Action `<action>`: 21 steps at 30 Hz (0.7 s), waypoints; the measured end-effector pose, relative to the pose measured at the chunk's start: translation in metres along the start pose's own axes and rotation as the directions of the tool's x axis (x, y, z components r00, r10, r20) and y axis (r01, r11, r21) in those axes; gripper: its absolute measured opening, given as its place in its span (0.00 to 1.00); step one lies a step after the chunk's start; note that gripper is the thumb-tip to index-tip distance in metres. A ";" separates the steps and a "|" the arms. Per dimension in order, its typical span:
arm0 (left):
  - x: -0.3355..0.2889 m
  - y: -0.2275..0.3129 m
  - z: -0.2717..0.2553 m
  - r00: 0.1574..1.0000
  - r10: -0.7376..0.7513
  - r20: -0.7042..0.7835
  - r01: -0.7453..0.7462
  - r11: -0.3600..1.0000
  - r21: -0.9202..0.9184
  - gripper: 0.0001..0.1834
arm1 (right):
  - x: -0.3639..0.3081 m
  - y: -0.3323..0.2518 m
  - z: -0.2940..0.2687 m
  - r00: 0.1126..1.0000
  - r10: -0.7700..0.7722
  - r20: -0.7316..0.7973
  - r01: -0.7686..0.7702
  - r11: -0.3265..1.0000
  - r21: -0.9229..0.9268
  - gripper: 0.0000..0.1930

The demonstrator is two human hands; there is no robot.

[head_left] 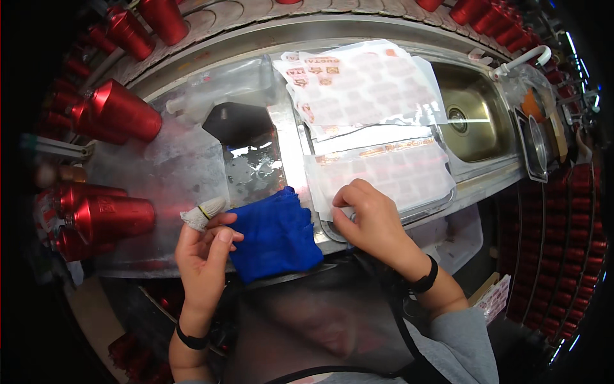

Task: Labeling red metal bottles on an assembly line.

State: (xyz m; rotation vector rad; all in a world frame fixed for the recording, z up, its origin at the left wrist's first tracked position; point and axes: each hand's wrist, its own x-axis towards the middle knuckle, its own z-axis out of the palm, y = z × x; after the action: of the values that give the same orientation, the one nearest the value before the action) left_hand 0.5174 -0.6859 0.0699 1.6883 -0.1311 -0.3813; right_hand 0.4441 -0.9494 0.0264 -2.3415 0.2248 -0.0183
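My left hand [203, 246] pinching a blue cloth [275, 233], my right hand [368, 221] curled tight on a sticker sheet [384, 176], shiny surface [256, 169], empty sink [473, 121], red cans [115, 217] beside me

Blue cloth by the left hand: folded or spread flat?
Bunched, not spread: the blue cloth sits in a wrinkled heap at the counter edge.

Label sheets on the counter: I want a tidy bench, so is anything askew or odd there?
Yes. The upper label sheets lie skewed, overhanging the sink. Left hand has a wrapped fingertip; right hand presses the lower sheet.
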 end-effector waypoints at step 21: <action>-0.026 0.000 0.001 0.995 0.098 0.020 -0.099 0.995 0.029 0.17 | -0.054 0.080 -0.067 0.845 0.111 -0.524 -0.378 0.817 -0.436 0.29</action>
State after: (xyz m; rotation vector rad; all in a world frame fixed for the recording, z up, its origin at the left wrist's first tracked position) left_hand 0.4931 -0.6786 0.0741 1.7010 -0.2339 -0.3225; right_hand 0.3724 -1.0432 0.0199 -2.7985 0.8940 -0.4677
